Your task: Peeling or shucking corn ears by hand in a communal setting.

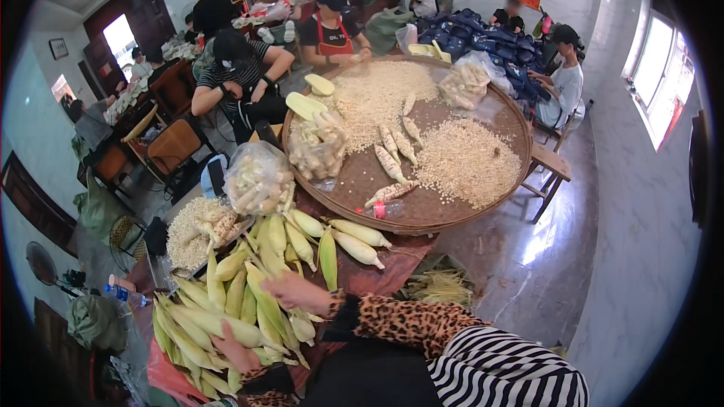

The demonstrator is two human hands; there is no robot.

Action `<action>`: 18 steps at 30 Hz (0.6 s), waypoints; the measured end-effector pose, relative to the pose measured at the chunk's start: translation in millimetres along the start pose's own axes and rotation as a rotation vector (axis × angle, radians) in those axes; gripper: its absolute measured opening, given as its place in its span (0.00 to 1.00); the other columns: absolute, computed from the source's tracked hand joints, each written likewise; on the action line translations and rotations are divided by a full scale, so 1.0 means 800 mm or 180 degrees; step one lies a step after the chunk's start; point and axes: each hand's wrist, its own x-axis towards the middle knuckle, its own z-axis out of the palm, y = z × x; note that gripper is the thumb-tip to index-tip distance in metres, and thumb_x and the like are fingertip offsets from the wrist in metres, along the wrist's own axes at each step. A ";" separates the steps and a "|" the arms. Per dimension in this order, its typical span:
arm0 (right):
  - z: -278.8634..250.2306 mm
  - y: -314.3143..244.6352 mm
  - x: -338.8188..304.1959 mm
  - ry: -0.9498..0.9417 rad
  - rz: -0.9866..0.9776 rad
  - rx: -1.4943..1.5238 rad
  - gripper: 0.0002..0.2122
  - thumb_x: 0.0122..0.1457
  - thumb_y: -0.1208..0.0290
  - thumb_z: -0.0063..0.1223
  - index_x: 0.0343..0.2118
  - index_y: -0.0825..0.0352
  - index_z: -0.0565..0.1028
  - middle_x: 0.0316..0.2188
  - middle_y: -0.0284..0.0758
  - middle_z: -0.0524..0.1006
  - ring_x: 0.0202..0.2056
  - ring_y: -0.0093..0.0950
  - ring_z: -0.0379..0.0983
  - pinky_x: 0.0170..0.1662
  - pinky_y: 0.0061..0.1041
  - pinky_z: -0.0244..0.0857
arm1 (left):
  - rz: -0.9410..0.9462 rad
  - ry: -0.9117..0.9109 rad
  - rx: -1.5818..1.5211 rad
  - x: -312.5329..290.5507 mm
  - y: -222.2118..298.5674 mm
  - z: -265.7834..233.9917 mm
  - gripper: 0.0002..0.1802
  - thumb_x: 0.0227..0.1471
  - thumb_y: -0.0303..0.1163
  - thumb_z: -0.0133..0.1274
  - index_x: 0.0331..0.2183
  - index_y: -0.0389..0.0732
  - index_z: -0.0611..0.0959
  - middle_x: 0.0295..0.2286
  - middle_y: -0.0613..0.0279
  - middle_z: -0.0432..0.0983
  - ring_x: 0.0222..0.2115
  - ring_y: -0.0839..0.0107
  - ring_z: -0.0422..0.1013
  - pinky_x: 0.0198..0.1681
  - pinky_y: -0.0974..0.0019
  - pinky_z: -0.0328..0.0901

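Observation:
A large pile of corn ears in pale green husks (235, 294) lies in front of me on a reddish plastic sheet (411, 256). My left hand (237, 352) is low over the near part of the pile, its fingers apart, with no ear gripped in it. Farther up and to the right, my right hand (299, 294) reaches across the ears with its fingers stretched out, slightly blurred. Whether either palm touches the husks cannot be made out. Several husked ears in a clear plastic bag (260, 179) stand just beyond the pile.
A wide round woven tray (362, 209) holds loose kernels (467, 166), partly stripped cobs (390, 163), bagged cobs (317, 143) and a clear bottle (383, 209). More kernels (197, 230) lie left of the pile. Co-workers sit around; a wooden bench (550, 162) stands right of the tray.

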 end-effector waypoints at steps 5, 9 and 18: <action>0.024 0.070 0.044 0.0283 -0.0713 -0.2445 0.17 0.52 0.59 0.51 0.35 0.70 0.66 0.22 0.39 0.70 0.26 0.32 0.69 0.29 0.28 0.62 | 0.0018 -0.0126 0.0731 -0.048 -0.016 0.042 0.37 0.49 0.25 0.51 0.56 0.37 0.52 0.52 0.53 0.56 0.48 0.64 0.59 0.50 0.65 0.58; 0.038 0.078 0.022 0.0576 -0.1216 -0.2352 0.20 0.51 0.60 0.50 0.34 0.76 0.65 0.29 0.51 0.70 0.33 0.43 0.69 0.38 0.34 0.62 | 0.0359 -0.0627 0.0459 -0.058 -0.035 0.034 0.38 0.48 0.22 0.50 0.57 0.38 0.50 0.54 0.54 0.50 0.50 0.64 0.57 0.52 0.65 0.56; 0.027 0.077 0.016 -0.0144 0.0584 0.1323 0.12 0.59 0.62 0.39 0.27 0.67 0.68 0.22 0.36 0.71 0.22 0.28 0.67 0.27 0.25 0.63 | -0.0375 -0.0547 -0.0710 -0.079 -0.017 0.009 0.26 0.56 0.37 0.41 0.53 0.37 0.59 0.46 0.52 0.63 0.43 0.64 0.64 0.49 0.60 0.59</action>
